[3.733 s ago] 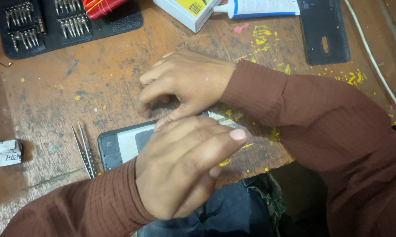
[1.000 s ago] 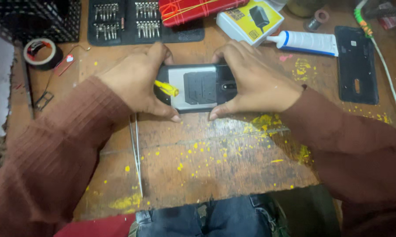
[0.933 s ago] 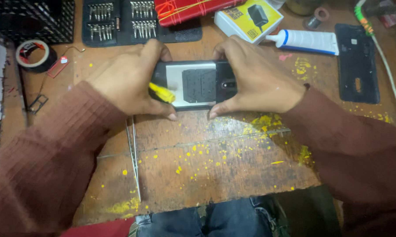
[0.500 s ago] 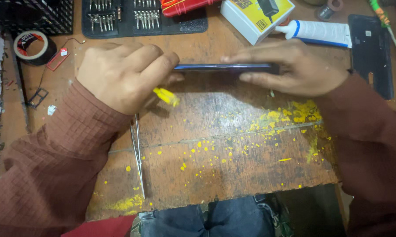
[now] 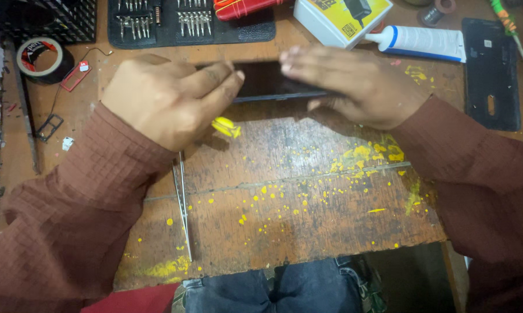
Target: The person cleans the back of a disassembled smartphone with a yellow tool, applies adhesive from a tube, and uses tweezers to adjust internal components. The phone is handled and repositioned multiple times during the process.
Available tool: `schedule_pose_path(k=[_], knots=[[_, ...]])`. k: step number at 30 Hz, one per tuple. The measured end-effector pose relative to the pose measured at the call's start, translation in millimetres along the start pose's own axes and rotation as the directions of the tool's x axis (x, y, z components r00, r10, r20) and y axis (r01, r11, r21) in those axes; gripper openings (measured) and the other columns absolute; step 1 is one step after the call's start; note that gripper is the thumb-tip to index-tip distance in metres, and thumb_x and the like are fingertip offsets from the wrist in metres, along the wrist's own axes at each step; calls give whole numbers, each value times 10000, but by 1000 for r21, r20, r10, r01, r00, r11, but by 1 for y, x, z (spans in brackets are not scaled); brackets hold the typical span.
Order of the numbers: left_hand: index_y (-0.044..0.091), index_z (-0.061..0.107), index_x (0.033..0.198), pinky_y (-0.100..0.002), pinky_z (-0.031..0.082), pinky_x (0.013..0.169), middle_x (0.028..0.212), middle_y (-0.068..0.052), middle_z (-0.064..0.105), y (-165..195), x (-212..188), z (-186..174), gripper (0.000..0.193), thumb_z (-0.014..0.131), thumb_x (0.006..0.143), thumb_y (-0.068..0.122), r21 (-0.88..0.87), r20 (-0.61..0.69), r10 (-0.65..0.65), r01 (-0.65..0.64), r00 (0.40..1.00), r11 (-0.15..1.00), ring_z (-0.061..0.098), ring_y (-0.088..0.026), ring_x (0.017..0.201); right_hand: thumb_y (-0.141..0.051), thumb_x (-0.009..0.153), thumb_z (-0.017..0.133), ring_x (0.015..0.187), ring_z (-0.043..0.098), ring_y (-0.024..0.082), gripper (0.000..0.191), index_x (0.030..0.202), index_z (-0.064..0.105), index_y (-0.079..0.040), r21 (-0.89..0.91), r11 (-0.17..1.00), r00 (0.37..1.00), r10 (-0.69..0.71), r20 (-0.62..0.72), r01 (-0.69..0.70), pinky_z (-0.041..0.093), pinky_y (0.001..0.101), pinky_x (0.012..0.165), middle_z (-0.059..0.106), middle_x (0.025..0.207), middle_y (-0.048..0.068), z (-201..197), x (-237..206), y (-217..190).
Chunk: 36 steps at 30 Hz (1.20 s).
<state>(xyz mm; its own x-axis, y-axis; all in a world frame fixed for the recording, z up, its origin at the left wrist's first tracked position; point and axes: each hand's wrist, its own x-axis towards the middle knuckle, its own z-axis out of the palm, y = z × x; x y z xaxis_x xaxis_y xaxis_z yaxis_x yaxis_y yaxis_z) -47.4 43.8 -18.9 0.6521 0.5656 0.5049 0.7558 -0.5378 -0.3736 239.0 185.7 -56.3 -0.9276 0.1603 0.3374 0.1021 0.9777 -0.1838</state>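
A: Holding the dark phone (image 5: 273, 81) between them, the left hand (image 5: 163, 104) and right hand (image 5: 354, 87) meet above the wooden bench (image 5: 284, 203). Where does the phone sit against the fingers?

B: It lies flat, screen side up, near the bench's far edge. The left fingers (image 5: 215, 78) are closed over its left end; the right fingers (image 5: 308, 64) lie together across its top and right end, thumb below the near edge. Both hands are clamped on it.

A: What lies nearby?

B: A yellow pick (image 5: 225, 126) just below the left hand, tweezers (image 5: 182, 203) by the left wrist, a glue tube (image 5: 418, 42) and a black back cover (image 5: 492, 72) beyond the right hand.

A: What differs from half a second earlier?

B: Then the phone stood on edge, a thin line between the hands. Now its dark face shows, tipped flat.
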Motion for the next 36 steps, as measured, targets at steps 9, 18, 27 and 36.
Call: schedule_pose_path(k=[9,18,27,36], knots=[[50,717,1199,-340,590,782,1242,-65,731,1,-2,7,458,765,842,333,-57,46,-6,8,999,998,733,-175,909,-185,904,777,1411,531,301,643,1478,527,-37,-53,997,998,-59,17,60,430,454,1196,539,1529,132,2,1,-2],[33,753,1124,-297,566,628,1138,-71,753,2,1,-2,304,656,845,101,39,-45,-16,18,999,999,714,-160,767,-180,900,788,1410,547,300,651,1481,524,-56,-121,990,997,-76,-25,72,447,455,1201,542,1536,127,6,-2,3],[5,755,1072,-354,567,628,1058,-108,778,-2,5,-11,455,808,631,102,-77,-116,-92,84,989,994,729,-224,776,-325,1043,701,1509,494,253,665,1597,422,-85,309,950,962,132,-239,-53,402,373,1266,486,1624,115,3,-9,0],[-16,746,1098,-345,557,637,853,-162,719,-3,-9,13,169,810,978,85,-493,-107,-437,333,893,803,710,-256,700,-421,1043,652,1468,521,230,702,1510,374,22,823,565,911,366,-189,-56,476,383,1255,503,1538,157,-3,-9,-1]])
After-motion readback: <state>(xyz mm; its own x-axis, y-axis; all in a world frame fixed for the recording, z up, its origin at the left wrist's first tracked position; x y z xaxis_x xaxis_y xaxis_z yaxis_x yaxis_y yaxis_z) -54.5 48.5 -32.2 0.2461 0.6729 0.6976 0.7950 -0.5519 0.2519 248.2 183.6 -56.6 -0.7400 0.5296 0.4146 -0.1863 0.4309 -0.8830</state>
